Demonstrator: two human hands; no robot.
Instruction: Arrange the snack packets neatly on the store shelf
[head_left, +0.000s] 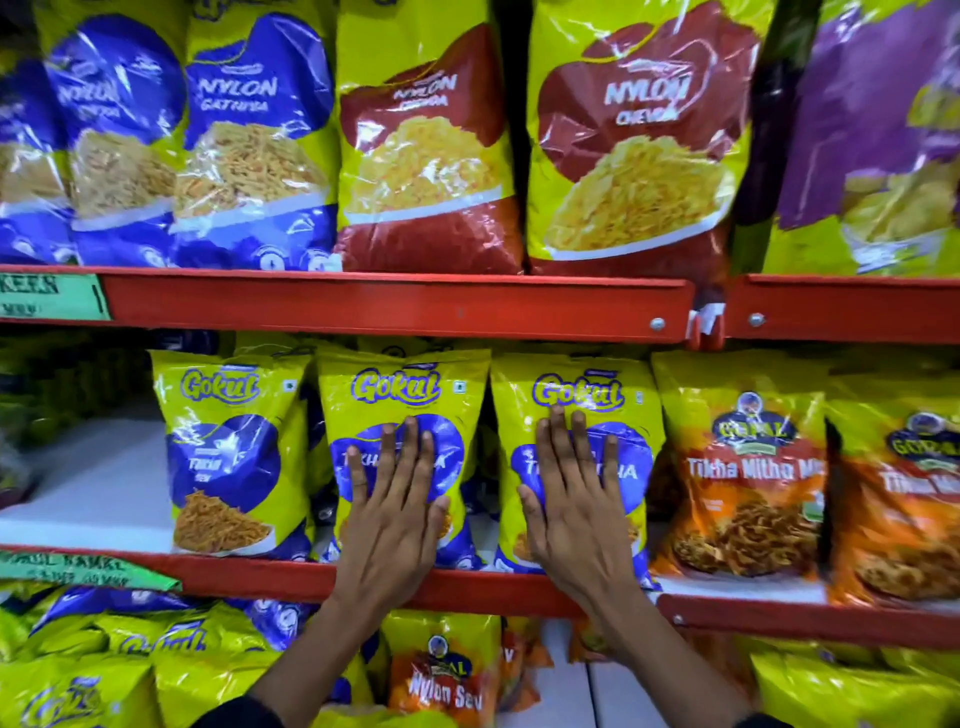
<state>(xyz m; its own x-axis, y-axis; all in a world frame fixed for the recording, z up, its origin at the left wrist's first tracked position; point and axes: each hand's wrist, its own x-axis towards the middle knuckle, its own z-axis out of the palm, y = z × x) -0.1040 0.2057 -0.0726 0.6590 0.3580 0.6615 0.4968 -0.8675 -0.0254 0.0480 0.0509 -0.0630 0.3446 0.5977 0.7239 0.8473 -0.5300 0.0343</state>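
Three yellow-and-blue Gokul snack packets stand upright side by side on the middle shelf (249, 574). My left hand (396, 512) lies flat, fingers spread, against the front of the middle Gokul packet (402, 384). My right hand (574, 512) presses flat on the right Gokul packet (576, 387). Neither hand grips anything. The left Gokul packet (234, 452) stands untouched beside them. More packets are partly hidden behind the front row.
Orange Tikha Mitha packets (748, 483) stand to the right on the same shelf. Bare white shelf board (98, 483) lies left of the Gokul packets. Large Nylon bags (426, 140) fill the upper shelf behind a red rail (395, 306). Loose packets (447, 670) sit on the lower shelf.
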